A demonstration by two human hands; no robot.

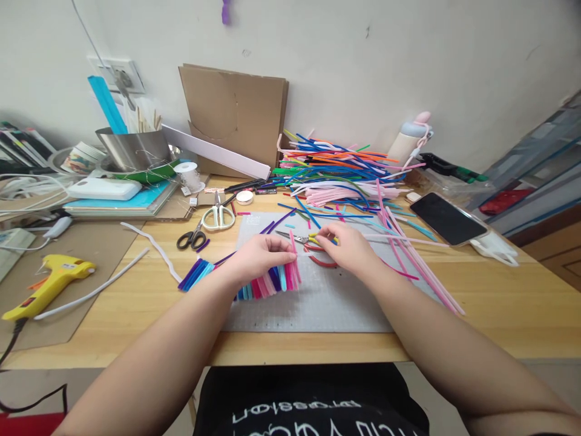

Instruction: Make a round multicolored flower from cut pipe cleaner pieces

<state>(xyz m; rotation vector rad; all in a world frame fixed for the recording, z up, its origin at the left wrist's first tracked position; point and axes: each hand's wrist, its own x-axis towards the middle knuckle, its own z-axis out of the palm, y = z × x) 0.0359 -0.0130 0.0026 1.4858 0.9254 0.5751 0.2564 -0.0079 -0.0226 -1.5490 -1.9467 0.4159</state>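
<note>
The row of fuzzy sticks [263, 287] is showing stripes of pink, purple, dark blue and light blue. The long thin stick [429, 243] is looking pale pink. The mat [313, 312] is looking grey. The big pile [336, 166] is mixing blue, orange, green, pink and white. The glue gun [49, 283] is shining bright yellow, with a red spot. One pair of scissors [218, 219] is showing pale, creamy handles, and the other scissors [185, 241] are showing black ones. The bottle [403, 144] is wearing white, with a pink top. The table [521, 303] is showing yellowy-brown wood with streaks. The shirt [313, 387] is showing white letters on black.
</note>
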